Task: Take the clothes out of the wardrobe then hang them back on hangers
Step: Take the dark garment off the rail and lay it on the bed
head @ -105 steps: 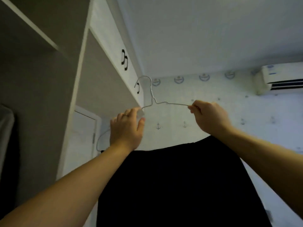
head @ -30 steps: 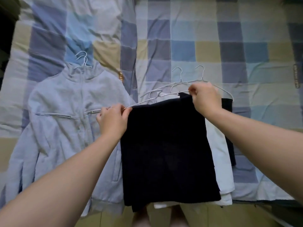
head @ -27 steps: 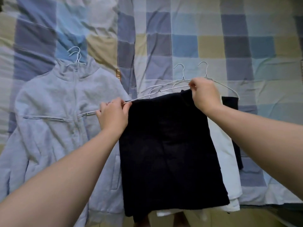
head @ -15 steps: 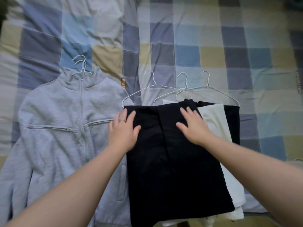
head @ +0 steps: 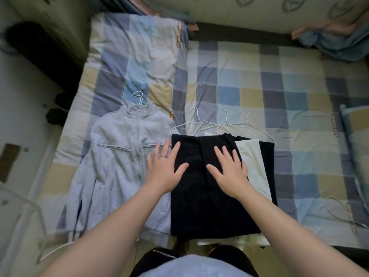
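Two hands, head view: both laid palm-down on clothes spread over a bed, holding nothing.
Left hand [head: 162,168]: fingers straight and fanned; thumb and forefinger on the black folded garment [head: 191,196], outer fingers reaching across onto the pale grey zip-front fleece jacket [head: 119,156]; thin band on the ring finger.
Right hand [head: 229,168]: fingers straight and slightly spread, flat on the same black folded garment, just right of its centre fold; little finger near the edge of the white folded garment [head: 252,156].
Black folded garment: topmost of a stack at the near side of the bed, lower end reaching the mattress edge.
White folded garment: under the black one, showing as a strip to its right and again below it.
Second black garment [head: 268,166]: showing only as a strip along the stack's right side, past the white strip.
Three white wire hangers [head: 196,121]: side by side and overlapping just above the stack's top edge, hooks pointing away from the person; whether threaded through the garments, cannot tell.
Pale grey jacket: zipped, spread flat just left of the stack and touching it, wire hooks [head: 138,98] poking out at the collar.
Blue, grey and yellow checked bedsheet [head: 259,86]: under everything.
Folded checked quilt [head: 129,56]: on the left part of the bed, under the jacket's upper half.
Loose wire hanger [head: 339,214]: on the sheet at the right, well apart from the stack.
White metal frame [head: 30,216]: beside the bed, lower left.
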The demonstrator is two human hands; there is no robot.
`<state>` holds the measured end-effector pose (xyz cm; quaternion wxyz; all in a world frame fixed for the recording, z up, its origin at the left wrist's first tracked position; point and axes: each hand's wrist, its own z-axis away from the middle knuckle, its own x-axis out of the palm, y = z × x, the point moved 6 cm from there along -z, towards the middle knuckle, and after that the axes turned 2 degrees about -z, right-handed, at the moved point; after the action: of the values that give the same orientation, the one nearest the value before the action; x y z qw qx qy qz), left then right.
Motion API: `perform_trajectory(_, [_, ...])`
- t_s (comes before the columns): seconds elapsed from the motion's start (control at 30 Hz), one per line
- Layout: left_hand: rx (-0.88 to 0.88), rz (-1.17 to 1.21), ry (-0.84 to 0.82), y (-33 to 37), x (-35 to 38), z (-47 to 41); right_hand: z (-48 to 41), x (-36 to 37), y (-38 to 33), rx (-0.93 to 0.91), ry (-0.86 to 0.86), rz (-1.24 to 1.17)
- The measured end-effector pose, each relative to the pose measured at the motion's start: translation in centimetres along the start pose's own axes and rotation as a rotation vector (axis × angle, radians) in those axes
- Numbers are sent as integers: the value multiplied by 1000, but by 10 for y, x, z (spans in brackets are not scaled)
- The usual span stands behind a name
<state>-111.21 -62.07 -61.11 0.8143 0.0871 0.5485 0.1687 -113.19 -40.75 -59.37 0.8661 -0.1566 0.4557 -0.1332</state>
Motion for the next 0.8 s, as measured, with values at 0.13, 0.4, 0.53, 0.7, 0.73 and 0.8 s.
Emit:
perform_trajectory(0.13, [-31, 3, 61, 8, -34, 38, 29, -23, -18, -82, 44, -1])
perform_trajectory(0.4, [-226, 36, 190, 16, -59, 106, 56, -52, -40, -327, 39, 166])
perform_trajectory(0.53, [-362, 60, 267, 25, -51, 146, 69, -51, -50, -506, -24, 255])
perform_trajectory(0.7, [-607, 136, 337, 36, -20, 210, 100, -31, -58, -738, -146, 339])
perform_trajectory(0.73, [-662, 154, 343, 38, -13, 226, 108, -27, -60, -781, -169, 354])
perform_trajectory(0.8, [-755, 185, 358, 41, 0, 262, 132, -16, -64, -874, -220, 393])
